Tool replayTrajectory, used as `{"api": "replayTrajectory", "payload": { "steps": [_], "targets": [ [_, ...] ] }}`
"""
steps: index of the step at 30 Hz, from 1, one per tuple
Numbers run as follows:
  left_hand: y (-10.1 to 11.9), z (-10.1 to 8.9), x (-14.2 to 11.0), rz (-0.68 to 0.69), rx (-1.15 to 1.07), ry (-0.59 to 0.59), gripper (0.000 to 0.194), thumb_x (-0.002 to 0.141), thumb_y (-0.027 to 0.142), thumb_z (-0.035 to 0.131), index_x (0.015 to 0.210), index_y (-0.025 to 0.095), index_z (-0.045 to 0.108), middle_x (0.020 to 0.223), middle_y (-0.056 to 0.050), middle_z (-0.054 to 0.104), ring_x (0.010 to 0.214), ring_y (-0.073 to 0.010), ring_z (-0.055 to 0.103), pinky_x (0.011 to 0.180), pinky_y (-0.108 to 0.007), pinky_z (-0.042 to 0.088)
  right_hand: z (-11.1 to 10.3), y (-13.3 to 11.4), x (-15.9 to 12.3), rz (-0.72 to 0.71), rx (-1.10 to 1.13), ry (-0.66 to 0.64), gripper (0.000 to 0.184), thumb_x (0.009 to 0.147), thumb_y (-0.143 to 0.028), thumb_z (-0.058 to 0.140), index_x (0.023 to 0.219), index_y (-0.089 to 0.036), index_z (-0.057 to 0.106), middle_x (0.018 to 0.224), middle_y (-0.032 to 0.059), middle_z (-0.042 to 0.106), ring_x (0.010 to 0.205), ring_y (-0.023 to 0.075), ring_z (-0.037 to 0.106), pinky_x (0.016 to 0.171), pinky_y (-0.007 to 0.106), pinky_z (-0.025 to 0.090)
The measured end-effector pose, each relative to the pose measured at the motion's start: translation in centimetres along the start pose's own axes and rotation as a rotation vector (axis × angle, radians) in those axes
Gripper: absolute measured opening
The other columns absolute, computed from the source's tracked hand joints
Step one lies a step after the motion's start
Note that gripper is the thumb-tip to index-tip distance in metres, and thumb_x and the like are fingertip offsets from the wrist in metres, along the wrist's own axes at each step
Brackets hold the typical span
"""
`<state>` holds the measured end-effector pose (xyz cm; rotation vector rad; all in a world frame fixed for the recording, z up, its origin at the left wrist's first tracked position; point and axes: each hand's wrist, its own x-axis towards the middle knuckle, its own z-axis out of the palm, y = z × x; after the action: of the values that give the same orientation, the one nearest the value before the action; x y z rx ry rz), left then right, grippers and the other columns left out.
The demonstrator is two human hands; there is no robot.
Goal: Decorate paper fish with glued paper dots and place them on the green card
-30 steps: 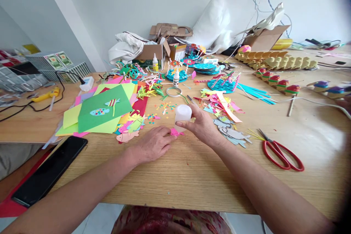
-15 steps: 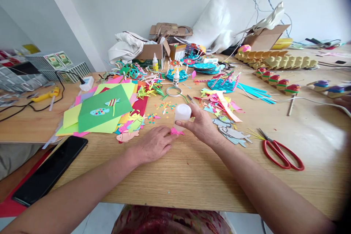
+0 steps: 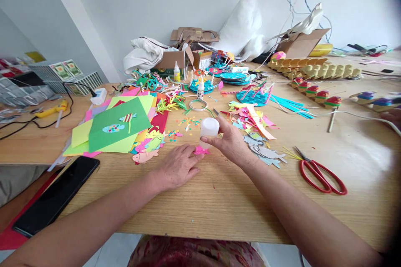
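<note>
At the near left lies a black smartphone (image 3: 56,196). Farther off on the bench (image 3: 238,208), a green paper sheet (image 3: 108,117) carries two decorated fish, with fish cut-outs (image 3: 153,142) piled to its right. The left hand (image 3: 180,166) rests palm-down, its grip loose, thumb and fingers apart, fingertips touching a pink paper fish (image 3: 201,150) at centre. Over that fish, the right hand (image 3: 230,142) has its grip clamped around a translucent white bottle (image 3: 209,130); whether bottle and fish touch is unclear. Farther right lie grey-blue fish shapes (image 3: 265,152), then red-handled scissors (image 3: 306,157).
</note>
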<state>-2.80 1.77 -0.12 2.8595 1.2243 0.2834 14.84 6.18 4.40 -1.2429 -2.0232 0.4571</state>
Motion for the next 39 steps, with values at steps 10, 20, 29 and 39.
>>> {"api": "replayTrajectory", "payload": {
  "steps": [10, 20, 29, 39],
  "targets": [
    [0.0, 0.0, -0.1, -0.005, -0.022, 0.011, 0.040, 0.078, 0.029, 0.050, 0.116, 0.022, 0.041, 0.108, -0.008, 0.045, 0.102, -0.0228, 0.041, 0.086, -0.041, 0.036, 1.0, 0.2, 0.4, 0.014, 0.041, 0.033, 0.033, 0.062, -0.045, 0.061, 0.076, -0.018, 0.047, 0.067, -0.0006, 0.050, 0.062, 0.0137, 0.046, 0.053, 0.025, 0.034],
    [0.0, -0.1, -0.1, -0.008, -0.038, 0.011, 0.039, 0.078, 0.029, 0.050, 0.116, 0.022, 0.042, 0.108, -0.008, 0.045, 0.103, -0.0226, 0.041, 0.087, -0.041, 0.036, 0.6, 0.2, 0.4, 0.032, 0.007, 0.012, 0.033, 0.062, -0.045, 0.061, 0.073, -0.019, 0.045, 0.063, -0.0020, 0.049, 0.060, 0.0131, 0.046, 0.052, 0.024, 0.032],
    [0.0, 0.0, -0.1, -0.003, -0.034, 0.013, 0.041, 0.078, 0.030, 0.050, 0.117, 0.023, 0.042, 0.109, -0.008, 0.045, 0.103, -0.0226, 0.040, 0.088, -0.040, 0.036, 0.3, 0.2, 0.3, 0.010, -0.033, 0.010, 0.034, 0.062, -0.048, 0.060, 0.071, -0.019, 0.045, 0.062, -0.0021, 0.049, 0.057, 0.0126, 0.045, 0.050, 0.023, 0.031],
    [0.0, 0.1, -0.1, -0.004, -0.025, 0.008, 0.041, 0.077, 0.029, 0.051, 0.116, 0.023, 0.041, 0.110, -0.007, 0.044, 0.103, -0.0228, 0.040, 0.088, -0.041, 0.035, 1.3, 0.2, 0.6, 0.020, 0.051, 0.050, 0.031, 0.062, -0.044, 0.061, 0.074, -0.018, 0.047, 0.067, -0.0001, 0.051, 0.061, 0.0136, 0.046, 0.053, 0.025, 0.034]
  ]
}}
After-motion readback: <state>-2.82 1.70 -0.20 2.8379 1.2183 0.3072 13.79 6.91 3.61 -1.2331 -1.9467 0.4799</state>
